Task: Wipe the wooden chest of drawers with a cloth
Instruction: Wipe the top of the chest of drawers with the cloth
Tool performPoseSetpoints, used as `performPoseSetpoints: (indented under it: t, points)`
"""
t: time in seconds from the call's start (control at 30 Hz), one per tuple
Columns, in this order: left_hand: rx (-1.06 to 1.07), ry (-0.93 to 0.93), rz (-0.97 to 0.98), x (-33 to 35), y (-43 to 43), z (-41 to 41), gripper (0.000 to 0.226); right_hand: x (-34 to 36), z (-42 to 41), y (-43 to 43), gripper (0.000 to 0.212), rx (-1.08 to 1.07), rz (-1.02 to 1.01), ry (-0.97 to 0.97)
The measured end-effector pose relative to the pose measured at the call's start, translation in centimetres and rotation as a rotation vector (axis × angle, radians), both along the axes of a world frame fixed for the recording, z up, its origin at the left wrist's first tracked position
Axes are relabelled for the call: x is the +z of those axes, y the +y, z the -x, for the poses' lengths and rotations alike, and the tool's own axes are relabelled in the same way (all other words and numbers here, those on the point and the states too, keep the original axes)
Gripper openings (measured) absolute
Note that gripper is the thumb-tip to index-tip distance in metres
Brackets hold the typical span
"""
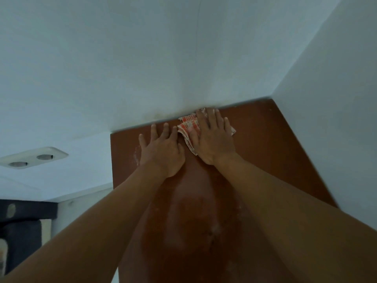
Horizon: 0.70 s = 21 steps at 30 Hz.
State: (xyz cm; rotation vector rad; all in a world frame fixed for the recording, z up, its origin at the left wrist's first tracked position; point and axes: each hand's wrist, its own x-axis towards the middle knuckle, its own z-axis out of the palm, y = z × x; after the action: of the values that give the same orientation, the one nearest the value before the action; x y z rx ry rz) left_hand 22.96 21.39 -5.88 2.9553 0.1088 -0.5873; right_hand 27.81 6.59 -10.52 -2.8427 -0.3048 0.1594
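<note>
The reddish-brown wooden top of the chest of drawers (265, 152) runs from the bottom middle up to the wall. Pale dusty streaks show on its surface near the left edge and the middle. A red-and-white checked cloth (188, 127) lies folded near the back edge. My right hand (214, 139) lies flat on the cloth with straight fingers reaching the wall. My left hand (161, 150) rests flat on the bare wood just left of the cloth, fingers spread.
A white wall (142, 58) meets the chest's back edge, and a second wall (336, 88) closes in on the right. A white double socket (32, 158) sits on the wall to the left. Dark furniture (22, 225) stands low at the far left.
</note>
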Motion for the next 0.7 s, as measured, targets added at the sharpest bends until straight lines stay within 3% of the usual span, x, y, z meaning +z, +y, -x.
performPoseSetpoints:
  t: [0.4,0.7]
  points:
    - [0.014,0.088,-0.053,1.2,-0.6,0.1,0.066,-0.6,5.3,-1.8,0.072,-0.025,0.03,-0.069]
    - [-0.007,-0.018,-0.014,0.0,-3.7,9.5,0.065,-0.5,13.6,-5.7,0.075,0.01,0.021,-0.044]
